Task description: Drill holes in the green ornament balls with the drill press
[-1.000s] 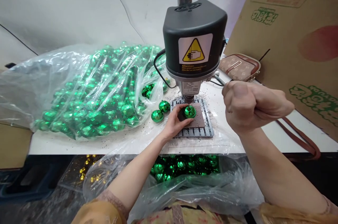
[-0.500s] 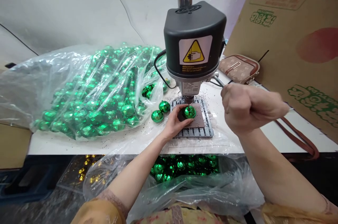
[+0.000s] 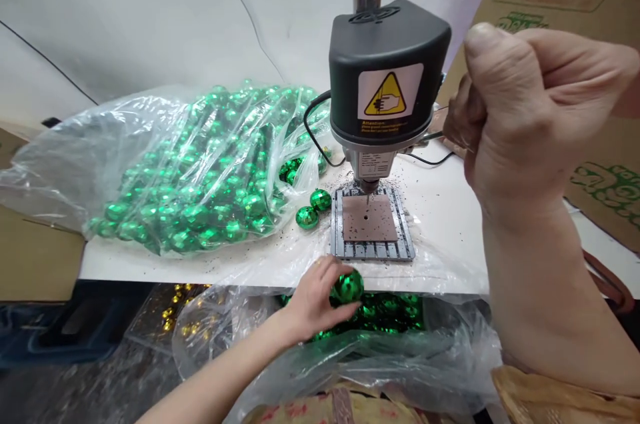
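My left hand point(image 3: 313, 297) holds a shiny green faceted ball ornament point(image 3: 351, 285) between thumb and fingers at the table's front edge. Below it, an open plastic bag point(image 3: 350, 341) contains more green balls. My right hand point(image 3: 530, 104) is closed at the end of the feed lever point(image 3: 433, 136) of a small black drill press point(image 3: 390, 44); the grip itself is hidden by the fingers. Under the drill bit point(image 3: 369, 199) lies a brownish square pad point(image 3: 370, 229) with a small hole, on the slotted metal base point(image 3: 373, 251).
A big clear bag point(image 3: 190, 171) of green balls covers the table's left. Two loose green balls, one nearer point(image 3: 307, 217) and one behind point(image 3: 321, 199), sit beside the base. Dark shavings are scattered about. Cardboard point(image 3: 610, 144) stands right; gold balls point(image 3: 170, 317) lie below left.
My left hand has drawn the ball off the pad, toward me and down to the table edge. My right hand has risen with the lever, and the pad's hole now shows.
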`<state>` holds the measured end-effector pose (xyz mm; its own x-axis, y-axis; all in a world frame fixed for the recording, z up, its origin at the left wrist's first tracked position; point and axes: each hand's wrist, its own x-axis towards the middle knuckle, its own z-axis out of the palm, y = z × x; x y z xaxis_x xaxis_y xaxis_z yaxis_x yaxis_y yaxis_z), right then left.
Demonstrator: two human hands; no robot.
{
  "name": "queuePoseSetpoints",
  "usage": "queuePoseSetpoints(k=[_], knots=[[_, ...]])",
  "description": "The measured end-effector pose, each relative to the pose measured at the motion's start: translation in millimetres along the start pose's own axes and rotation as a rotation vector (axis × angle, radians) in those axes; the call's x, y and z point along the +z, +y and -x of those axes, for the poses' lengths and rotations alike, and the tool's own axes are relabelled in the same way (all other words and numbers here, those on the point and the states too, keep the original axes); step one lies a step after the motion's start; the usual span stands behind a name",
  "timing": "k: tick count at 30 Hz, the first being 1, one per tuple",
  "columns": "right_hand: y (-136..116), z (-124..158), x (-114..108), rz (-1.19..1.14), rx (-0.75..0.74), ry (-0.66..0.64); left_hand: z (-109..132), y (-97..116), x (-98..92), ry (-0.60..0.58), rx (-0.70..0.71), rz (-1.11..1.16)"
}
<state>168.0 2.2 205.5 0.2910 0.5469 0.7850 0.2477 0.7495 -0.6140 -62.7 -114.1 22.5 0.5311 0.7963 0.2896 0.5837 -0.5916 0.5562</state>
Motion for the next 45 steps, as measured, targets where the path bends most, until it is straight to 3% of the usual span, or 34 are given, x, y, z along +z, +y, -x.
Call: queuePoseSetpoints(k=[3,6,8,10,13,17,22,27,31,45], knots=[[1,0,1,-0.065,-0.058,0.027,35,3,-5.0,-0.143,0.097,-0.211],[2,-1,3,-0.089,-0.052,0.035,41,-6,-9.1,-0.060,0.184,-0.317],[2,-1,4,-0.096,-0.043,0.042,27,-19,-13.4,0.114,0.114,-0.365],[2,-1,5,-0.112,-0.059,0.063,5,-38,-18.5,0.277,-0.047,-0.423],[3,-1,4,-0.107,-0.064,0.076,-29,-68,-22.9,0.355,-0.242,-0.454],[6,-2,3,-0.092,-0.053,0.054,-53,-93,-18.8,0.334,-0.283,-0.303],[5,-1,4,-0.108,-0.053,0.053,-57,-77,-14.6,0.514,-0.320,0.135],[1,0,5,-0.114,-0.054,0.051,-67,-52,-15.7,0.261,-0.282,0.545],[1,0,5,-0.113,-0.063,0.054,-81,-50,-8.9,0.258,-0.378,0.704],[-5,0,4,0.002,-0.021,0.025,-118,-54,1.0,0.156,-0.387,0.493]])
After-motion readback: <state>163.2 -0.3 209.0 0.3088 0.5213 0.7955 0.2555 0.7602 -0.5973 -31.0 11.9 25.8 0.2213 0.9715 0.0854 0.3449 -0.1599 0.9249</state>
